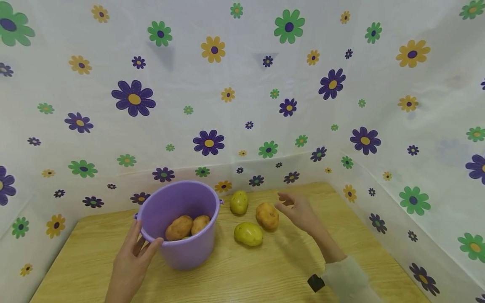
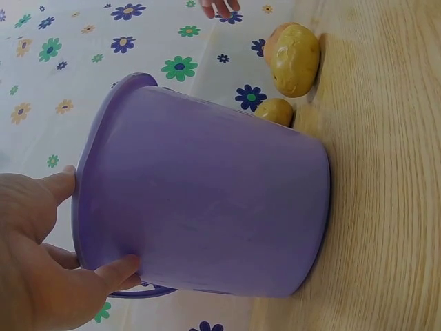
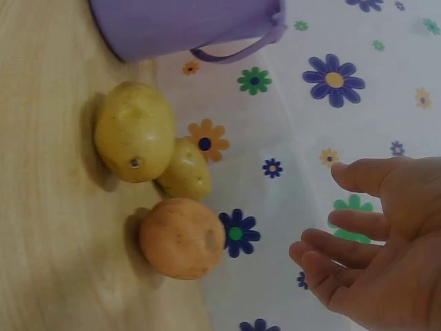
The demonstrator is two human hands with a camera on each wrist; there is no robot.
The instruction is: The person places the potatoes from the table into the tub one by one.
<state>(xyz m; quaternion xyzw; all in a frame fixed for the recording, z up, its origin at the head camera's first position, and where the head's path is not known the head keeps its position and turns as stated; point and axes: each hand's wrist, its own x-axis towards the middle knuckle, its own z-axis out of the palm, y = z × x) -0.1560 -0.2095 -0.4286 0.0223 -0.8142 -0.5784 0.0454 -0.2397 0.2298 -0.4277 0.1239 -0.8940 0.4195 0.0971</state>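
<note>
Where the view is nearest, a pale sleeve [image 1: 346,277] covers the right forearm, and a small black block [image 1: 316,283] sits beside its cuff. The left hand [image 1: 130,256] reaches to the purple bucket [image 1: 193,252], its fingers spread, touching the rim and outer wall. The bucket stands upright on the left part of a tabletop [image 1: 235,277] with light yellowish-brown wood grain running across it; a purple handle [image 3: 265,43] hangs at the side. Inside lie a brown potato [image 1: 179,228] and a second brown one [image 1: 200,224], with a sliver of something green below them, mostly hidden.

To the right of the bucket, on the wood, are a yellow-green potato [image 1: 248,234], then a tan potato [image 1: 267,216], and farthest back another yellow-green one [image 1: 239,203]. The right hand [image 1: 301,212] is in the air just beside the tan potato, holding nothing, its fingers loosely bent and the thumb apart.

Past the table's back edge rises a white sheet [image 1: 182,63], enclosing the back and both sides, creased low down and faintly shadowed above. Its printing is all flowers, in green, orange-yellow and dark purple.
</note>
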